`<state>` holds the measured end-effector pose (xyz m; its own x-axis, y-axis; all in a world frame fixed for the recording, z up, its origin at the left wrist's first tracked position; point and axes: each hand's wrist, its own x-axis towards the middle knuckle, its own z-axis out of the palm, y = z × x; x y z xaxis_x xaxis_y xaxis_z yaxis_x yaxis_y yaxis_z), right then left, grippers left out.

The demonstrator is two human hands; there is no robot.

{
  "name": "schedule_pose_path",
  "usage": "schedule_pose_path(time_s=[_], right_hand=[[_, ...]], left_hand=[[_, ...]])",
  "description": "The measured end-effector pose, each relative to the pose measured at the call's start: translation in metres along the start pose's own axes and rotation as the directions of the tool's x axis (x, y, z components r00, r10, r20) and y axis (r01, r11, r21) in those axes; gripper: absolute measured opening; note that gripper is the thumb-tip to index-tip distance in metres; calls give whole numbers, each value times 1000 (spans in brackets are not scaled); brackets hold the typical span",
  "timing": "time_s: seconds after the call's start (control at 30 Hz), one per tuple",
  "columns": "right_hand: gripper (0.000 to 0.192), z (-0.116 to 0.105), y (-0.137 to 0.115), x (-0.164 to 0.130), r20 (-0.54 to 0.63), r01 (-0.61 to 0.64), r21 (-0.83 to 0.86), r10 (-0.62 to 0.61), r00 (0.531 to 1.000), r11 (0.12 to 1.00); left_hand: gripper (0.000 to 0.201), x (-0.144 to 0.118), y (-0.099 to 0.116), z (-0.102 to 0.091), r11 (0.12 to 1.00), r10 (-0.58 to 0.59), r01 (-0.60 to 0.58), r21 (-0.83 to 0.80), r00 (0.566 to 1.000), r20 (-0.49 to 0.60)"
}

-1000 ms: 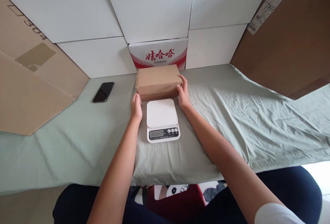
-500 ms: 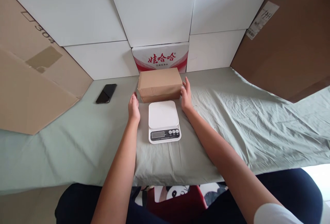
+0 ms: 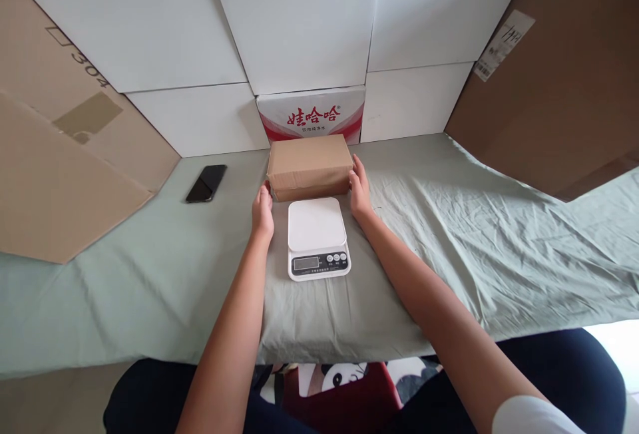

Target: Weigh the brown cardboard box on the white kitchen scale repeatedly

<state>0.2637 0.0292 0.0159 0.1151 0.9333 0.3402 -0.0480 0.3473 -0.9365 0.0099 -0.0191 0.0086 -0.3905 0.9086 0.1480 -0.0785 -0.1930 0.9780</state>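
Note:
A small brown cardboard box (image 3: 310, 166) lies on the cloth behind a white digital kitchen scale (image 3: 317, 224). At the box's left front corner is my left hand (image 3: 263, 211), its fingers running along that side. My right hand (image 3: 359, 188) rests against the right end, thumb toward the front corner and fingers reaching back. Between them the two hands grip the box, though the left fingertips are partly hidden. The scale's flat plate carries nothing, and its display and buttons face me.
A black phone (image 3: 206, 183) lies on the green cloth (image 3: 150, 274) to the left. White panels (image 3: 299, 28) and a red-and-white carton (image 3: 312, 111) stand at the back. Large cardboard pieces flank both sides, one left (image 3: 74, 154) and one right (image 3: 554, 81).
My left hand has moved right, in against the box's side. The fingers of my right hand have closed nearer to the right end. The box stays about where it was.

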Motion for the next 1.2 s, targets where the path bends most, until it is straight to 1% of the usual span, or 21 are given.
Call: schedule_pose_path(time_s=[0.13, 0.3, 0.47, 0.67, 0.83, 0.9, 0.97, 1.03, 1.1, 1.13, 1.2], right_hand=[[74, 0, -2, 0, -4, 9, -23, -9, 1000, 1000], [74, 1, -3, -1, -9, 6, -26, -6, 1000, 1000], [71, 0, -2, -1, -10, 8, -17, -9, 1000, 1000], [71, -1, -4, -1, 4, 41, -42, -41, 999, 998], [74, 0, -9, -3, 35, 59, -29, -58, 998, 998], [78, 1, -12, -4, 43, 75, -23, -74, 996, 997], [84, 1, -15, -6, 43, 98, -30, -97, 994, 995], [88, 2, -21, -7, 50, 132, -29, -131, 990, 991], [90, 1, -30, -10, 76, 175, -1, -174, 982, 985], [91, 0, -34, -13, 96, 197, 17, -198, 976, 980], [89, -5, -42, -25, 134, 243, 35, -245, 960, 969]], left_hand=[[81, -1, 0, 1, 1000, 9, -9, -13, 1000, 9], [88, -2, 1, 3, 999, 48, -47, -18, 998, 34], [84, -2, 0, 4, 998, 63, -62, -16, 997, 49], [84, -3, 2, 4, 998, 65, -64, -23, 996, 55], [78, -6, 1, 5, 999, 51, -50, -15, 997, 63], [73, -7, 1, 5, 999, 42, -41, -8, 997, 68], [68, -8, 5, 4, 999, 45, -45, -6, 994, 96], [65, -9, 12, 2, 995, 96, -95, -15, 985, 144], [67, -14, 23, -2, 984, 181, -177, -33, 967, 179], [69, -19, 28, -4, 976, 218, -214, -42, 959, 181], [73, -33, 37, -9, 967, 255, -251, -47, 953, 164]])
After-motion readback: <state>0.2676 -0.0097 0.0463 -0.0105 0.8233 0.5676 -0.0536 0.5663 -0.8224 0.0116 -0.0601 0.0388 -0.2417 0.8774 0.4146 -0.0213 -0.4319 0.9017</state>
